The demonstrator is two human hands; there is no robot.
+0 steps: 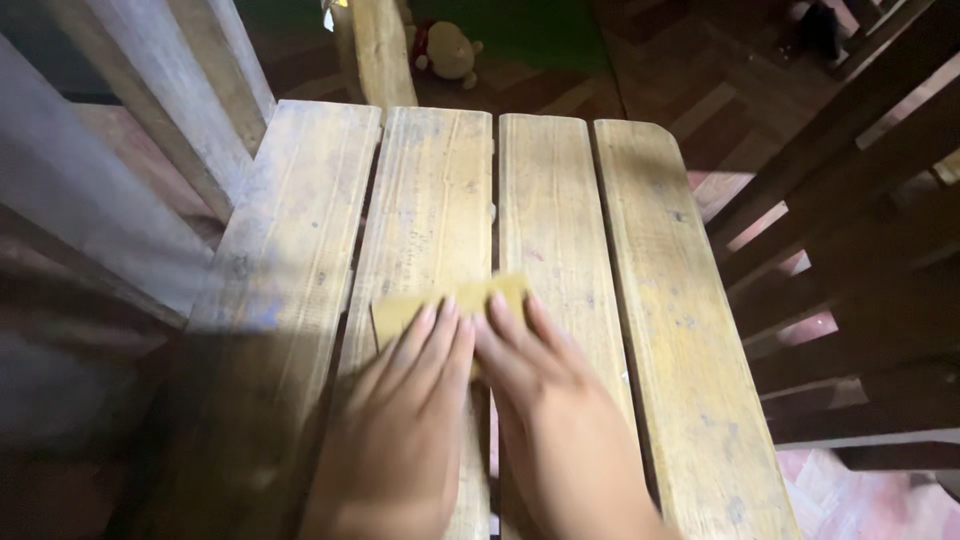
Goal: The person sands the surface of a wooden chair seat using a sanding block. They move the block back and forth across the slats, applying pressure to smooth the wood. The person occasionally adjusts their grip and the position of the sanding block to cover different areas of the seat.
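Hands first, low in the view: the left hand (400, 420) and the right hand (555, 430) lie side by side, palms down, fingers (445, 330) stretched flat and close together, gripping nothing, simply pressing on a small sheet of sandpaper (455, 300). That sheet is tan, thin and roughly rectangular, and it sits across the gap between the two middle planks of the table (690, 330), with its far edge showing beyond the fingertips. To rub well here, I'd judge that even pressure from both palms matters, with strokes running along the grain and the paper kept flat so it does not crumple into the slot between boards. The table top is four pale yellow wooden slats, worn, scratched, spotted with grey marks, its far right corner rounded. A grey weathered rail (150, 120) slants up on the left; dark wooden slats (850, 200) stand on the right. Farther off, a wooden post (380, 50) rises, and beyond it a small stuffed toy (447, 50) lies on the dark floor.
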